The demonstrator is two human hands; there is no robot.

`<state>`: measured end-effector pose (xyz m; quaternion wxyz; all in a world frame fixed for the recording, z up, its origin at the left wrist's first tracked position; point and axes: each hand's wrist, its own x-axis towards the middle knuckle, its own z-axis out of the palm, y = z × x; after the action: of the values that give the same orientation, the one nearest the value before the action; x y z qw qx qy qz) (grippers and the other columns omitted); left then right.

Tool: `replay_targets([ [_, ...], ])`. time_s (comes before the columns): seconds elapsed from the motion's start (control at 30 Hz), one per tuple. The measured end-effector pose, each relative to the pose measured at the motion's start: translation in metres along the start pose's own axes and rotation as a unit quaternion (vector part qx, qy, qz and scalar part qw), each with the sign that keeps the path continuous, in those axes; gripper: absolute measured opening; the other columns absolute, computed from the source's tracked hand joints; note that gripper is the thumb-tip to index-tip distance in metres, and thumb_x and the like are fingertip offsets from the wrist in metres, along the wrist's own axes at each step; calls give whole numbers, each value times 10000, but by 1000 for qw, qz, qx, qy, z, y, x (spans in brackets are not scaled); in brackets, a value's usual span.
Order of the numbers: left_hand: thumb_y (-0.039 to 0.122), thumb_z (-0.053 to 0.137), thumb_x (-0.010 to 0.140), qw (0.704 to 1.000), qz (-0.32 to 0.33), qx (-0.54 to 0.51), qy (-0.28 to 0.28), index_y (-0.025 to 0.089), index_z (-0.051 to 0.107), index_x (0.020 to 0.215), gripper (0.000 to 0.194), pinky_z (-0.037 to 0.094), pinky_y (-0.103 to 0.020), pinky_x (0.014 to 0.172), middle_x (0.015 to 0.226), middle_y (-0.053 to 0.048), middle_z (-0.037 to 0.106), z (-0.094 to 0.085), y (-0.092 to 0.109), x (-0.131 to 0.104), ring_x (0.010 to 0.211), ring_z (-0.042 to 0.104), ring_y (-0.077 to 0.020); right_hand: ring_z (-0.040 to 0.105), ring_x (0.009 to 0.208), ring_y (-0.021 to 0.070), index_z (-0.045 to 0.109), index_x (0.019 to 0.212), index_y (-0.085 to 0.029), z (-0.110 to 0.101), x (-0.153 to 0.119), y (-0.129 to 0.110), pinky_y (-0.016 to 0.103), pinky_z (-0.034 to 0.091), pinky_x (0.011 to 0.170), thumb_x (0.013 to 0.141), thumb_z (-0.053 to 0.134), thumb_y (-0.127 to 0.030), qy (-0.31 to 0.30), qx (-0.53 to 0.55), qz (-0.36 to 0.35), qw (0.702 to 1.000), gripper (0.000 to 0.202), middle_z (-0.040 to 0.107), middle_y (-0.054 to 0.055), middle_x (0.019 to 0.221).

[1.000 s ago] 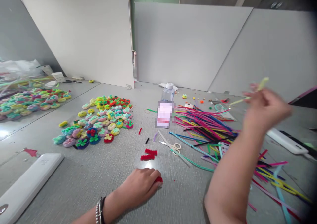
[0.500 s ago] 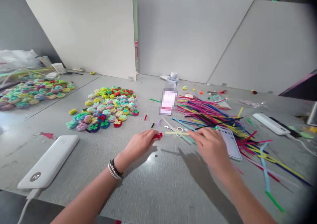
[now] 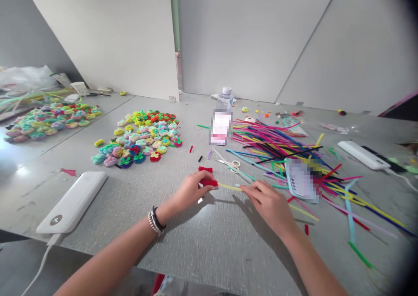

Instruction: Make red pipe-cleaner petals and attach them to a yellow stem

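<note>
My left hand (image 3: 191,189) is closed on a folded red pipe-cleaner piece (image 3: 206,170), with fuzzy red parts showing above and below the fingers. A pale yellow pipe cleaner (image 3: 230,186) runs from the red piece to my right hand (image 3: 266,202), which pinches its other end. Both hands are raised slightly over the grey table (image 3: 209,243). Just beyond them lie cream-handled scissors (image 3: 234,166). Short red, black and lilac offcuts are scattered near the scissors.
Left of centre lies a pile of small fuzzy flowers (image 3: 143,134); another pile (image 3: 52,121) is farther left. Loose pipe cleaners (image 3: 271,143) spread on the right around a phone (image 3: 298,182). A propped phone (image 3: 220,128), a bottle (image 3: 226,97) and white power banks (image 3: 73,202) stand or lie around.
The yellow pipe cleaner now meets the red piece at my left fingertips, where a gap showed before. Both hands sit slightly lower in view, and more of the red piece shows.
</note>
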<state>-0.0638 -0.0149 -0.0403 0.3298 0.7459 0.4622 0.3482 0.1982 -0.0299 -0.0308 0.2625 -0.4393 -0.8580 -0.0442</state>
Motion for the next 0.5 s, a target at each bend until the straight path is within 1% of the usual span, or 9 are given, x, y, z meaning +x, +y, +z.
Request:
replay_targets([
  [0.1, 286, 595, 891, 997, 36, 64, -23, 180, 659, 983, 154, 490, -262, 723, 918, -39, 701, -6, 7, -3, 787, 635, -136, 596, 736, 157, 713, 1061, -234, -6, -2, 4, 244, 420, 595, 953, 468, -175, -7, -21, -16, 1000, 274, 619, 33, 762],
  [0.2, 330, 573, 915, 991, 64, 108, -47, 188, 672, 994, 191, 488, -271, 744, 934, -44, 712, -9, 12, -6, 823, 645, -151, 575, 717, 151, 705, 1080, -221, -11, -2, 1, 249, 425, 626, 954, 477, -175, -4, -8, -16, 1000, 264, 611, 31, 758],
  [0.3, 364, 553, 925, 989, 80, 107, -65, 185, 684, 999, 234, 495, -260, 728, 904, -45, 722, -5, 16, -10, 804, 655, -147, 569, 729, 157, 700, 1085, -208, -12, -1, -7, 252, 421, 627, 952, 482, -164, -12, 10, -27, 1000, 260, 604, 33, 749],
  [0.37, 378, 544, 928, 988, 86, 102, -75, 180, 692, 1009, 260, 500, -247, 703, 887, -51, 725, 1, 17, -13, 779, 658, -140, 566, 735, 165, 701, 1069, -200, -12, 0, -13, 255, 416, 614, 944, 478, -136, -28, 14, -43, 999, 263, 602, 33, 742],
  [0.43, 388, 556, 920, 988, 87, 100, -76, 176, 699, 1005, 270, 503, -240, 681, 869, -56, 726, 5, 17, -15, 761, 660, -137, 563, 735, 171, 703, 1045, -192, -10, 0, -16, 259, 414, 605, 931, 480, -108, -40, 18, -55, 998, 264, 601, 33, 736],
  [0.5, 398, 579, 904, 990, 80, 101, -62, 170, 696, 1008, 276, 505, -237, 662, 876, -61, 727, 8, 17, -16, 747, 658, -136, 565, 737, 175, 701, 1034, -184, -9, 0, -16, 264, 418, 609, 924, 484, -98, -40, 21, -58, 997, 258, 605, 33, 737],
])
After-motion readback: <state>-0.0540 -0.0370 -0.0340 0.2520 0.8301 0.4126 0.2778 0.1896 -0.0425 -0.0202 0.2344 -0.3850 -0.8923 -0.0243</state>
